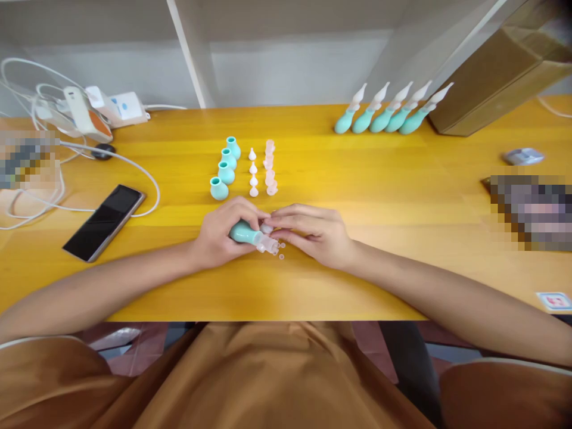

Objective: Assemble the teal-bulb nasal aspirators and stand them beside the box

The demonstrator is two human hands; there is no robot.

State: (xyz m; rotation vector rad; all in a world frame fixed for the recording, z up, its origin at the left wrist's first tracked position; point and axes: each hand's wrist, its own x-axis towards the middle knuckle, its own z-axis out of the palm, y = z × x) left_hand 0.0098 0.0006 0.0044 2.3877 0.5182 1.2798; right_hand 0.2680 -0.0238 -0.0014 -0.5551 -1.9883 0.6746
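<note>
A: Our left fingers are wrapped around the teal bulb, clamped on it so it lies on its side, mouth turned toward the other hand.

B: And our right fingers are pinched together at that mouth, on a clear tip seated there. The left hand steadies the bulb while the right hand works the small part, as we read it.

A: Both hands rest low on the counter, just in front of us. A few tiny clear rings lie touching the wood right under the tip.

B: Just beyond the knuckles stand the loose parts in rows: four bulbs upright, then white cones, then pink caps. Sorted by kind, near enough to reach, it seems.

A: Well apart, at the far right, five finished pieces lean side by side against a brown box, tips up.

B: To our left a phone lies flat, face dark, with white cables looping round it toward a charger at the back edge.
</note>
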